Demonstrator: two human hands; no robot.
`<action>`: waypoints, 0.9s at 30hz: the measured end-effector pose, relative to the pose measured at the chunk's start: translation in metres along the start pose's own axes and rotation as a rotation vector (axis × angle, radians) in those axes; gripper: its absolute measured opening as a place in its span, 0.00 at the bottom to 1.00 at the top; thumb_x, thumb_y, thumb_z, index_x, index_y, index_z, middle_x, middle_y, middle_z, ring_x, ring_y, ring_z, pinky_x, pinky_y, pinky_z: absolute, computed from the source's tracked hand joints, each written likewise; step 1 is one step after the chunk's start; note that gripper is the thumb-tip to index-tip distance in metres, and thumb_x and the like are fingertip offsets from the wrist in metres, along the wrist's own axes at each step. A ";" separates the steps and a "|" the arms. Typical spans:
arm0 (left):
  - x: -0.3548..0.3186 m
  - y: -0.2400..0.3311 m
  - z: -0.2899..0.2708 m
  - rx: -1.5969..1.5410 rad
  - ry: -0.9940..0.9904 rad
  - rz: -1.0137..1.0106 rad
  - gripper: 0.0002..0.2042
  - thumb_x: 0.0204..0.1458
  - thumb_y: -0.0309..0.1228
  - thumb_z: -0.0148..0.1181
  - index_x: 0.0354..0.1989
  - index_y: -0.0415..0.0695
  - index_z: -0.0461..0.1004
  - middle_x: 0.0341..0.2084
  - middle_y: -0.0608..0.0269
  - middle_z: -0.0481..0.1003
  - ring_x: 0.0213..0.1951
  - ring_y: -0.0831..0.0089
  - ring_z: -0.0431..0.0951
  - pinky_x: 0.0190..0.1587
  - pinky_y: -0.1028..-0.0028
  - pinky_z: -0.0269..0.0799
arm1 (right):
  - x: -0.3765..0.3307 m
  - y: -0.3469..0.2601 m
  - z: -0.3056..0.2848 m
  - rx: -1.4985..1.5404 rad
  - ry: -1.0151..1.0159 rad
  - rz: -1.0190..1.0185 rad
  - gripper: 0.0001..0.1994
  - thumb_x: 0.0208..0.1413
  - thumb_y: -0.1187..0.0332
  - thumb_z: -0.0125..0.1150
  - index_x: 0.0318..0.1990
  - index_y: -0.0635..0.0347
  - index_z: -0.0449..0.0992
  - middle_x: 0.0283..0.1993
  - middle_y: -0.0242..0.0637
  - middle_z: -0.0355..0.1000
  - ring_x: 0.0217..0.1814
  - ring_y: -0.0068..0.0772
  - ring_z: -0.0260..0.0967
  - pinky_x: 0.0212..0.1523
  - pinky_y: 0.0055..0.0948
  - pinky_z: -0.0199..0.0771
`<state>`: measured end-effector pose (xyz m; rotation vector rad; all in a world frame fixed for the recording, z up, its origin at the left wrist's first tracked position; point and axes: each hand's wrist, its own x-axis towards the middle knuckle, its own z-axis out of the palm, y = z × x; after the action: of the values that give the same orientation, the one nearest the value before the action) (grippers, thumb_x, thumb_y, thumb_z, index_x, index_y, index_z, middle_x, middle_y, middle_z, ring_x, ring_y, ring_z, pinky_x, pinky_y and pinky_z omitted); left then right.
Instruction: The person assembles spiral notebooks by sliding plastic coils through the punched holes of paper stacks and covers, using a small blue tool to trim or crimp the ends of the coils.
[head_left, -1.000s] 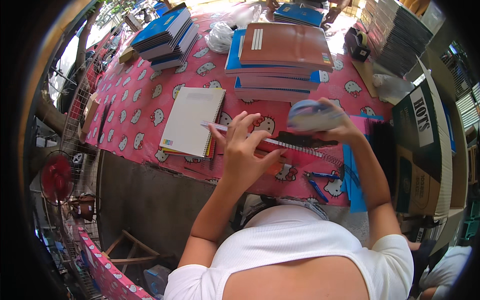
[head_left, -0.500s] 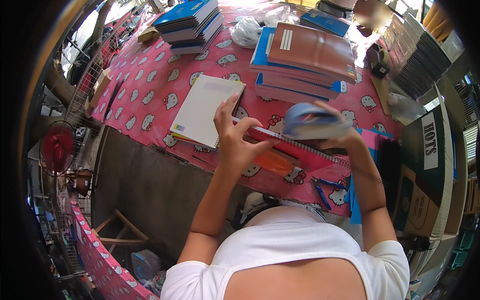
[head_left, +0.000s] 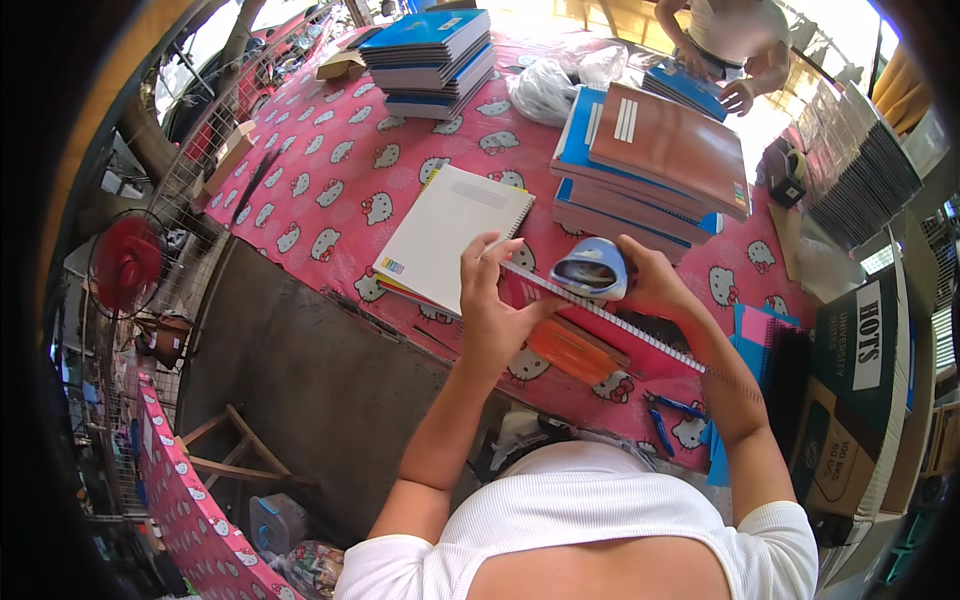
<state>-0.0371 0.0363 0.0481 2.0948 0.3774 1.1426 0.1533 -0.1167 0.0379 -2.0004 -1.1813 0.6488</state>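
Note:
My left hand (head_left: 492, 295) grips the upper left end of a red-covered notebook (head_left: 655, 352), held on edge with its spine upward. A wire coil (head_left: 738, 383) runs along that spine and sticks out past its right end, over my right forearm. My right hand (head_left: 650, 275) is wrapped round a rounded blue-grey handheld tool (head_left: 590, 268) with a dark oval opening, close to the coil; its exact kind is unclear. Behind my left hand lies a white-covered spiral notebook (head_left: 455, 225) on other notebooks. An orange object (head_left: 572, 350) and blue-handled cutting pliers (head_left: 662, 420) rest nearer me.
Stacked blue and brown notebooks (head_left: 680, 150) stand beyond my hands, another blue stack (head_left: 425, 65) farther left. A clear plastic bag (head_left: 545, 92) lies between them. Cardboard boxes (head_left: 850, 430) border the table's right side. Across the table, another person's hands (head_left: 738, 97) touch blue notebooks.
The blue-grey tool, blurred and sideways before, has turned so its opening faces me. My view has shifted, and the other person's hands now show. My left hand keeps its grip.

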 end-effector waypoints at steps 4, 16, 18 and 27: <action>-0.018 -0.019 -0.004 -0.403 0.021 -0.290 0.36 0.36 0.22 0.74 0.57 0.44 0.62 0.45 0.58 0.71 0.47 0.72 0.71 0.49 0.70 0.71 | -0.009 -0.018 0.001 0.770 -0.018 -0.223 0.26 0.32 0.81 0.68 0.44 0.65 0.66 0.42 0.39 0.74 0.44 0.31 0.71 0.44 0.31 0.73; -0.007 -0.033 -0.023 -0.600 -0.058 -0.420 0.16 0.45 0.11 0.60 0.44 0.36 0.77 0.40 0.61 0.78 0.42 0.80 0.76 0.46 0.78 0.75 | 0.031 -0.032 0.007 0.323 -0.037 -0.117 0.25 0.32 0.79 0.67 0.44 0.61 0.67 0.40 0.34 0.72 0.42 0.22 0.67 0.45 0.27 0.72; -0.003 -0.034 -0.025 -0.653 -0.070 -0.512 0.15 0.46 0.12 0.61 0.44 0.37 0.77 0.38 0.63 0.78 0.41 0.80 0.76 0.45 0.80 0.75 | 0.031 -0.034 0.017 0.024 -0.028 0.093 0.32 0.33 0.78 0.69 0.51 0.62 0.64 0.42 0.38 0.73 0.46 0.29 0.69 0.46 0.32 0.73; 0.002 -0.046 -0.012 -0.822 -0.173 -0.423 0.12 0.48 0.12 0.59 0.40 0.39 0.75 0.36 0.66 0.76 0.38 0.80 0.77 0.44 0.80 0.74 | -0.110 -0.062 -0.067 -0.299 0.554 0.005 0.25 0.41 0.70 0.71 0.49 0.64 0.70 0.53 0.45 0.70 0.54 0.43 0.69 0.52 0.36 0.70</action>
<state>-0.0425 0.0753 0.0217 1.2924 0.1988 0.6848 0.1186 -0.2164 0.1348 -2.2257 -0.9658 -0.1002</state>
